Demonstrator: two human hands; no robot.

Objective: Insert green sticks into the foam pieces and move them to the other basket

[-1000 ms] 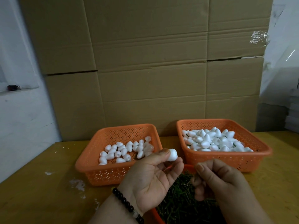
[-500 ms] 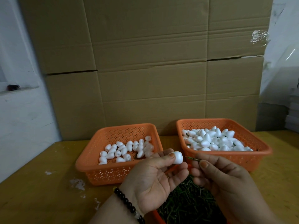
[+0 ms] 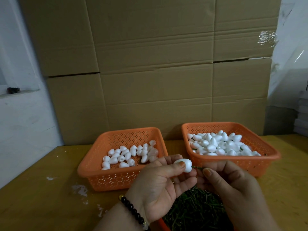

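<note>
My left hand [image 3: 160, 182] pinches a white foam piece [image 3: 185, 165] between thumb and fingers, in front of the two orange baskets. My right hand [image 3: 233, 187] pinches a thin green stick [image 3: 197, 167] whose tip touches the right end of that foam piece. The left basket [image 3: 93, 167] holds a thin layer of loose foam pieces [image 3: 131, 154]. The right basket [image 3: 273, 154] is heaped with foam pieces [image 3: 220, 144], green stems showing among them. A pile of green sticks [image 3: 195, 212] lies in a container below my hands.
Stacked cardboard boxes [image 3: 150, 64] form a wall right behind the baskets. The yellow table [image 3: 38, 200] has white paint marks left of the left basket. A white wall stands at the left, plastic-wrapped goods at the far right.
My right hand lifted a green stick out of the pile and brought it leftward to the foam piece. My left hand rose slightly, keeping its hold on the foam piece.
</note>
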